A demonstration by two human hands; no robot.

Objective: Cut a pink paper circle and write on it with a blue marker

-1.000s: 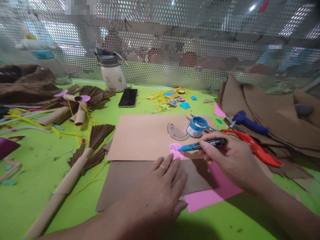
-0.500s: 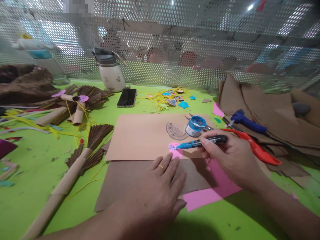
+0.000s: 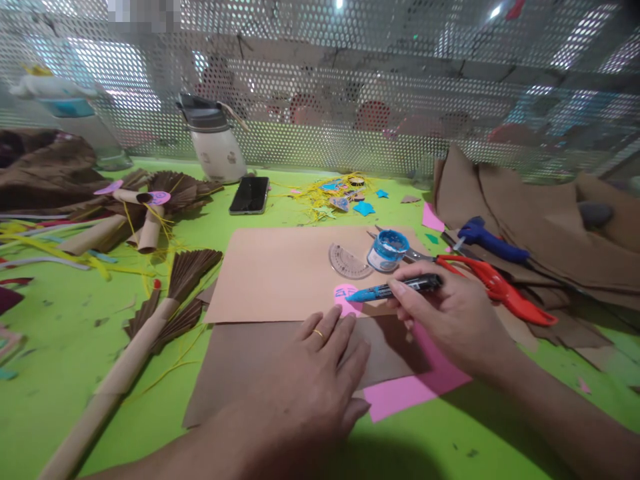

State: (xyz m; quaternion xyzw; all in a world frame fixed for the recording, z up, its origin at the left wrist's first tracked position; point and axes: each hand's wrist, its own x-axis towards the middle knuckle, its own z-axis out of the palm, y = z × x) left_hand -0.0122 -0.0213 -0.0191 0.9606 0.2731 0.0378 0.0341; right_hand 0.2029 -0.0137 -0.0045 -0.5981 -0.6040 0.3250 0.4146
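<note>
A blue-tipped marker [image 3: 407, 287] with a black barrel is pinched in my right hand [image 3: 445, 313]. Its tip meets a small pink paper circle [image 3: 346, 308] that bears blue writing. My left hand [image 3: 327, 367] lies flat, fingers stretched, with its fingertips at the lower edge of the circle. Under the circle is a tan paper sheet [image 3: 270, 273], and a darker brown sheet [image 3: 230, 373] shows below it. A clear protractor [image 3: 347, 262] and an open blue jar [image 3: 387, 251] sit on the tan sheet just beyond the marker. Pink paper [image 3: 415, 397] sticks out beneath my wrists.
Red-handled scissors [image 3: 505, 293] and a blue glue gun [image 3: 490, 241] lie to the right, near brown paper [image 3: 525, 213]. At the back are a phone [image 3: 249, 195] and a white bottle [image 3: 217, 150]. A paper tube with pleated fans [image 3: 135, 353] lies left. A perforated screen [image 3: 310, 80] stands behind.
The marker tip has shifted slightly on the pink circle, and a bit more blue writing shows. The whole view has moved a little, so things appear farther left. My left hand stays flat.
</note>
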